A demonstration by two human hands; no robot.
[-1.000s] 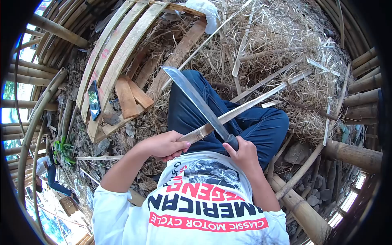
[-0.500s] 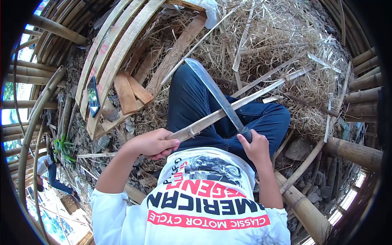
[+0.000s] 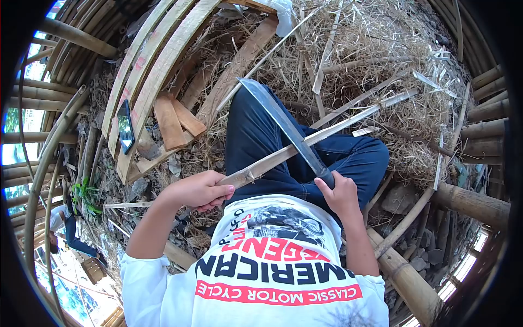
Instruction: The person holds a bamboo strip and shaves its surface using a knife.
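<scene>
My left hand (image 3: pixel 204 191) is closed around the near end of a split bamboo strip (image 3: pixel 261 163), which slants up and to the right over my lap. The strip's far end lies over the dry shavings. In my right hand (image 3: pixel 340 193) is the dark handle of a machete (image 3: pixel 278 120), its long blade pointing up and left. Around its lower half the blade crosses the strip, overlapping it in this view. The blade tip is over my knee in dark jeans (image 3: pixel 245 125).
A heap of bamboo shavings (image 3: pixel 376 65) spreads ahead of me. Curved wooden slats (image 3: pixel 158 76) stand at the left, with a phone (image 3: pixel 125 128) resting on them. Thick bamboo poles (image 3: pixel 408 278) lie at the right. Another person (image 3: pixel 71 226) is at the far left.
The machete blade has swung slightly left at its tip. My left hand and the near end of the bamboo strip have shifted a little to the left.
</scene>
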